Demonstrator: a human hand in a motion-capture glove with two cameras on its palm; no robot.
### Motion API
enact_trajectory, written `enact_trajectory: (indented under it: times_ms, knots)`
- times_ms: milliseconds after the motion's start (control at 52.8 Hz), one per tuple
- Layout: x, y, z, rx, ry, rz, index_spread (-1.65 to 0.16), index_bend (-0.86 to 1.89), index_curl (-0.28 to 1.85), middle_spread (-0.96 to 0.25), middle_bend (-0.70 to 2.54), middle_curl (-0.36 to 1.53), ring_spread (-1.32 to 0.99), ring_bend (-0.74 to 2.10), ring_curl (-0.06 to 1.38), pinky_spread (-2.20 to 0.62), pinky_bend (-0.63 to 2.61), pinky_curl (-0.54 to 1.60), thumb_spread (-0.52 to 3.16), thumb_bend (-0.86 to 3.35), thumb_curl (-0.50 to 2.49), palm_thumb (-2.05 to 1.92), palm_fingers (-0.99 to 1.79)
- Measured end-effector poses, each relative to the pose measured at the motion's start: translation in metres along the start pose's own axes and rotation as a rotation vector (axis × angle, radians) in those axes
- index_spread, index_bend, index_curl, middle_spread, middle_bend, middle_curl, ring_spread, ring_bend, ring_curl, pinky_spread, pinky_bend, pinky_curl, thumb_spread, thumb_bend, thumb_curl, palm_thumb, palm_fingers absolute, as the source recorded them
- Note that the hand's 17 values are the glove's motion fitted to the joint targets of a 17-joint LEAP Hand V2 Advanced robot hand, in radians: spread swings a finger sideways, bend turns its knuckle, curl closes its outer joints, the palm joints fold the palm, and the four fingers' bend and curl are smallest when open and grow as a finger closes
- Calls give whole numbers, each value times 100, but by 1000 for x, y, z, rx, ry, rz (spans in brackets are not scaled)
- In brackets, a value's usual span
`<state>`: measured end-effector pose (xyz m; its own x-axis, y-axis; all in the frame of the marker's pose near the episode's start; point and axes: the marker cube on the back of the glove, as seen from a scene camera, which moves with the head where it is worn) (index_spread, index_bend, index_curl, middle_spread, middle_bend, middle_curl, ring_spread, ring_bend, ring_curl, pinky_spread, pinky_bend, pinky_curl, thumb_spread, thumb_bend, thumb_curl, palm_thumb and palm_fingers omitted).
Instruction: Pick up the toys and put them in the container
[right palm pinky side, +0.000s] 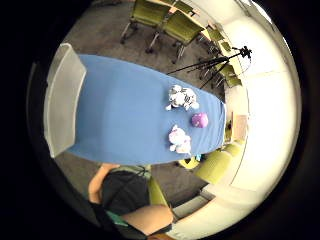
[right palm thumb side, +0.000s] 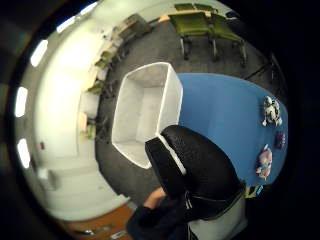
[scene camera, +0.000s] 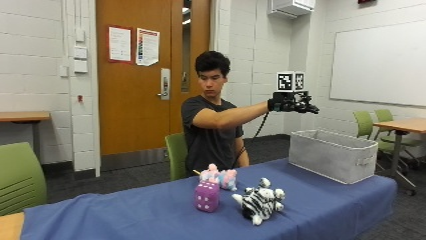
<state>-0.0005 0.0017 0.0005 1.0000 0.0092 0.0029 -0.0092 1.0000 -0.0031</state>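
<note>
My gloved right hand (scene camera: 293, 103) is raised in the air above the near end of the grey fabric container (scene camera: 331, 155), fingers relaxed and holding nothing. The container (right palm thumb side: 144, 109) is empty and stands at one end of the blue table (scene camera: 133, 215). Three toys lie at the other end: a zebra plush (scene camera: 259, 202), a purple die (scene camera: 207, 196) and a pink and white plush (scene camera: 219, 177). The little finger side view shows the zebra (right palm pinky side: 182, 97), die (right palm pinky side: 200, 120) and pink plush (right palm pinky side: 179, 140) far from the container (right palm pinky side: 62, 100).
Green chairs (scene camera: 20, 175) stand around the table, one (scene camera: 176, 152) behind the person. A wooden table (scene camera: 406, 125) is at the right. A tripod (right palm pinky side: 215, 62) stands on the floor beyond the toys' end.
</note>
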Motion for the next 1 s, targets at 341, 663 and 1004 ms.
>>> enact_trajectory:
  times_ms: [341,663,1004]
  knots:
    - [27,8,2,17,-5,-25,-19,21,21,-8,29,18,-25,18,7,-10,39,20,113,-4,7,-5,11]
    - [119,62,-31,32,-33,-10,-20,20,30,-10,28,26,-29,18,12,-13,42,27,118,-6,10,-9,6]
    - [241,120,8,69,-85,94,-23,20,37,-12,29,32,-32,19,16,-13,40,30,116,-7,12,-10,6]
